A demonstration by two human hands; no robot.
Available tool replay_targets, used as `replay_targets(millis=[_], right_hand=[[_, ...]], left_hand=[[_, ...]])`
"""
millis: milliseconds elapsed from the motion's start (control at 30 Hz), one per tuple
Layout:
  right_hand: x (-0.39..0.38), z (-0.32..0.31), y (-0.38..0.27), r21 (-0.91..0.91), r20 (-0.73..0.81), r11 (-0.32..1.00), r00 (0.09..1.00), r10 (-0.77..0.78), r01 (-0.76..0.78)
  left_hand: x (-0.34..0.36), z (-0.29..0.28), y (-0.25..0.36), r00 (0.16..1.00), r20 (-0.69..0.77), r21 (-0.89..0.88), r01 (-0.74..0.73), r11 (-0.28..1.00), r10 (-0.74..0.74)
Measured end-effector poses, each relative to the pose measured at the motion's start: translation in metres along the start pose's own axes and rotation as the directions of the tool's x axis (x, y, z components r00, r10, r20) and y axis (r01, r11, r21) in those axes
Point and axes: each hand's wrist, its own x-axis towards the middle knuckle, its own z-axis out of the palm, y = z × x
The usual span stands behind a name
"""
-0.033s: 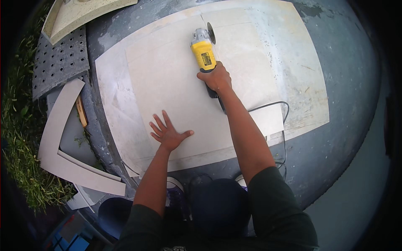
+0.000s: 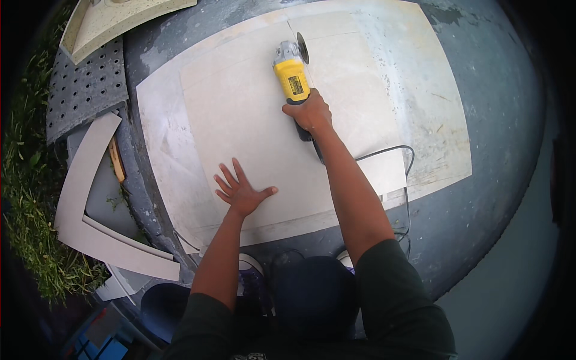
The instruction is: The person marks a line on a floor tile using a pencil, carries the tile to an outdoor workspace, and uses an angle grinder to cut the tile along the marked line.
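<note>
Grey ground [image 2: 498, 120] fills the view. Pale board [image 2: 432, 90] lies on it, with a beige tile [image 2: 252, 114] flat on top, centre of view. Curved offcuts [image 2: 84, 174] lie at 9 o'clock; perforated mat [image 2: 84, 90] at 10 o'clock. Yellow grinder [image 2: 292, 77] sits on the tile at 12 o'clock, disc at the far edge, cord [image 2: 396, 150] trailing toward 4 o'clock. Right hand [image 2: 309, 114] closed around the grinder's grip. Left hand [image 2: 242, 191] open, fingers spread, pressed flat on the tile at 7 o'clock.
</note>
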Motion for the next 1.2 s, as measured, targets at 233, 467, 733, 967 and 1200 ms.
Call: replay_targets(millis=[233, 467, 733, 967, 1200], right_hand=[[-0.009, 0.001, 0.008, -0.004, -0.017, 1.000, 1.000, -0.016, 0.016], [-0.021, 0.001, 0.017, -0.017, -0.020, 1.000, 1.000, -0.018, 0.017], [-0.030, 0.002, 0.024, -0.014, -0.009, 1.000, 1.000, -0.012, 0.012], [-0.040, 0.004, 0.034, 0.001, -0.009, 1.000, 1.000, -0.001, 0.001], [-0.047, 0.004, 0.043, 0.012, -0.007, 1.000, 1.000, -0.009, 0.009]], left_hand=[[0.001, 0.003, -0.002, 1.000, -0.006, 0.016, -0.001, 1.000, 0.001], [0.000, 0.001, -0.001, 1.000, -0.007, 0.015, -0.002, 1.000, 0.002], [-0.002, -0.005, 0.002, 0.999, 0.034, -0.022, 0.015, 1.000, -0.014], [-0.002, -0.004, 0.000, 1.000, 0.025, -0.035, 0.006, 0.999, -0.005], [-0.003, -0.005, 0.001, 1.000, 0.026, -0.046, 0.002, 0.999, -0.001]])
